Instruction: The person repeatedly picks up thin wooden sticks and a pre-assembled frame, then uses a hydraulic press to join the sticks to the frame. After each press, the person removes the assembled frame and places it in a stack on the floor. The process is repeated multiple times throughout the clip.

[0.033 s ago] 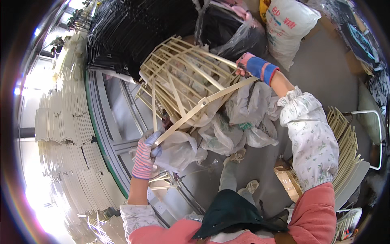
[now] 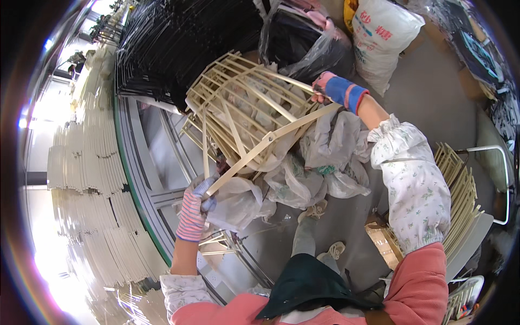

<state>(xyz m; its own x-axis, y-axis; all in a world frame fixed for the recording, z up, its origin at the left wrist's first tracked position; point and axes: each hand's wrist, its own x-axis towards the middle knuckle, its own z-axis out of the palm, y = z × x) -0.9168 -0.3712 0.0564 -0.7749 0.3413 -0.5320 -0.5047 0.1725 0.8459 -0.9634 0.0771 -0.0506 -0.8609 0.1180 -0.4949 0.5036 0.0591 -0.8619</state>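
A cream-coloured frame (image 2: 271,103) of many parallel slats is held up in front of me, tilted. Its near edge is a flat jointed bar (image 2: 244,161) with a pivot near the middle. My left hand (image 2: 194,210), in a pink-and-grey striped glove, is closed around the bar's near left end, where a second thin bar meets it. At the far right corner, my right hand (image 2: 337,91), in a pink and blue glove, has its fingers closed on the frame. Through the slats and below them, whitish plastic bags (image 2: 330,143) show on the floor.
Black bars (image 2: 179,43) are stacked behind the frame. Pale strips (image 2: 81,157) stand in tall stacks at the left. A white printed sack (image 2: 382,40) leans at the back right. On the right lie more cream slats (image 2: 457,184) and a cardboard piece (image 2: 384,244).
My right hand and the frame's right end have shifted very slightly left. Both hands keep their grip.
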